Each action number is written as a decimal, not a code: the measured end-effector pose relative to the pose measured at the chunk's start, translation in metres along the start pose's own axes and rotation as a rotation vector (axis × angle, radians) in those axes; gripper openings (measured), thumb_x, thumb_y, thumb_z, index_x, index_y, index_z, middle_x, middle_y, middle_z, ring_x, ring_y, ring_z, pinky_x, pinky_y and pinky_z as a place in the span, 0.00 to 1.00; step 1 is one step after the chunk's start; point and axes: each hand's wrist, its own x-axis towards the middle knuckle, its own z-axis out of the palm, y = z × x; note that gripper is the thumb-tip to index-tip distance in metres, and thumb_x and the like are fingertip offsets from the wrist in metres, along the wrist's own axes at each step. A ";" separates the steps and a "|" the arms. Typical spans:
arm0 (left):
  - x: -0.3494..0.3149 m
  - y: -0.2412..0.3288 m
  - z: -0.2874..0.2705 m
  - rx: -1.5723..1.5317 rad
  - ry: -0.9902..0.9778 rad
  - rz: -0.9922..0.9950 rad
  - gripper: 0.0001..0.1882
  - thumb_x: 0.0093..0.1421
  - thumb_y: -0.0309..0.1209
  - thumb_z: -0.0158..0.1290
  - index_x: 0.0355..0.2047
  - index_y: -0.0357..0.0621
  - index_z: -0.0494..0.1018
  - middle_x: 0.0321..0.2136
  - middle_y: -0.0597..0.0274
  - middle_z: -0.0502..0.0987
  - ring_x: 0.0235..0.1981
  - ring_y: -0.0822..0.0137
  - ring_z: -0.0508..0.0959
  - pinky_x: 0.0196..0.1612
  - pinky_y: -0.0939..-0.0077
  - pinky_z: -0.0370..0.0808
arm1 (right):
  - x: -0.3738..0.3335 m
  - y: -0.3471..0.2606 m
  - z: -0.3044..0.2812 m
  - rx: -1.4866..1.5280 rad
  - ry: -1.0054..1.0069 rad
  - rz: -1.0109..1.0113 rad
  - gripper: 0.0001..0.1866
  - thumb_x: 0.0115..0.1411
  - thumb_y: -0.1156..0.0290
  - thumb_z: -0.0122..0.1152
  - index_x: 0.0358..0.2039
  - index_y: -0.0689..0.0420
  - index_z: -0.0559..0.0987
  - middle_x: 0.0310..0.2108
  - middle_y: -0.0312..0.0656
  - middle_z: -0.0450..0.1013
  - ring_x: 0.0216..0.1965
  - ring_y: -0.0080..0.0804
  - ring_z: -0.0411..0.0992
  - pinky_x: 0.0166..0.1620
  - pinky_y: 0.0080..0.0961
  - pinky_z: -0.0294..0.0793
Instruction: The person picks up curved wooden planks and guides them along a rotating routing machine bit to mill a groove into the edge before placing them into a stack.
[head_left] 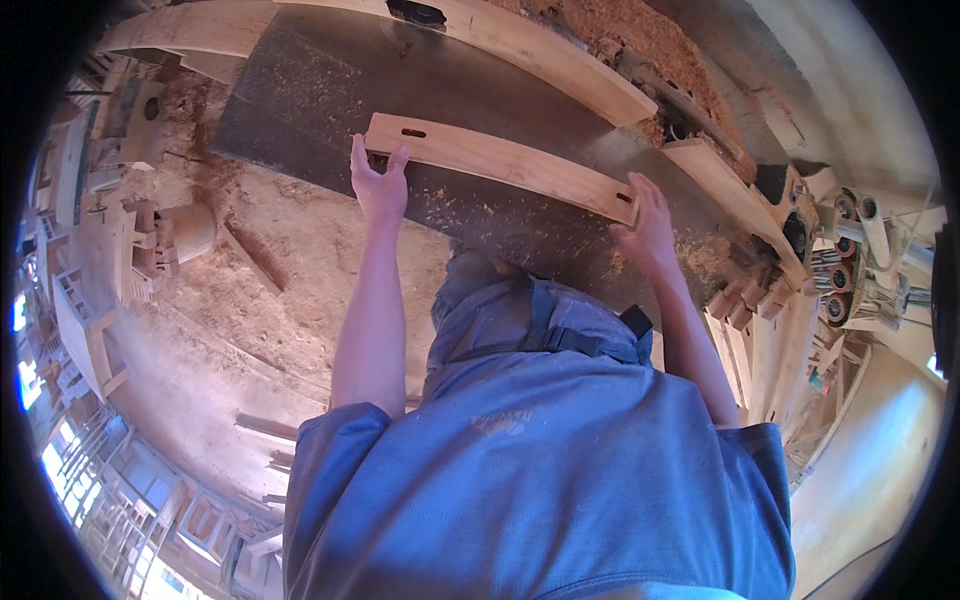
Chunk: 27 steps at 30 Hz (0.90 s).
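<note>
A light wooden board with an oblong slot near each end lies lengthwise between my hands, over a dark flat machine table. At its left end my left hand grips the near corner, thumb and fingers apart around the edge. My right hand closes on the right end, beside the second slot, with some fingertips hidden behind the wood. Sawdust and small chips are scattered over the dark surface around the board.
Beyond the board runs a long wooden fence, with heaped sawdust behind it. Stacked wooden pieces stand at my right, near a machine with rollers. A sawdust-covered floor with a loose wooden strip lies to my left.
</note>
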 end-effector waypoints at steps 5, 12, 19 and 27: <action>0.000 0.006 0.002 -0.050 -0.033 -0.033 0.41 0.60 0.32 0.64 0.68 0.29 0.56 0.63 0.43 0.67 0.63 0.56 0.69 0.65 0.67 0.65 | 0.008 0.024 0.017 0.065 -0.116 0.071 0.43 0.44 0.76 0.74 0.64 0.55 0.67 0.58 0.52 0.71 0.60 0.51 0.69 0.63 0.41 0.68; 0.013 0.020 -0.008 -0.247 -0.069 -0.140 0.34 0.64 0.23 0.52 0.68 0.27 0.55 0.59 0.51 0.72 0.59 0.65 0.71 0.63 0.74 0.65 | 0.053 0.045 -0.008 0.461 -0.275 0.205 0.37 0.47 0.71 0.75 0.59 0.57 0.73 0.53 0.51 0.76 0.51 0.48 0.76 0.56 0.38 0.75; 0.018 0.051 0.015 -0.152 -0.094 -0.200 0.24 0.66 0.26 0.50 0.62 0.33 0.67 0.55 0.62 0.75 0.52 0.71 0.72 0.55 0.79 0.66 | 0.070 0.090 -0.006 0.233 -0.139 -0.145 0.34 0.52 0.73 0.71 0.61 0.58 0.73 0.58 0.52 0.74 0.55 0.36 0.76 0.57 0.30 0.74; 0.047 0.022 0.023 -0.213 0.156 -0.336 0.21 0.66 0.30 0.53 0.58 0.36 0.70 0.45 0.66 0.77 0.42 0.73 0.73 0.43 0.78 0.69 | 0.063 0.140 0.011 0.892 -0.148 0.335 0.40 0.51 0.74 0.71 0.66 0.57 0.67 0.60 0.53 0.70 0.61 0.43 0.70 0.62 0.35 0.70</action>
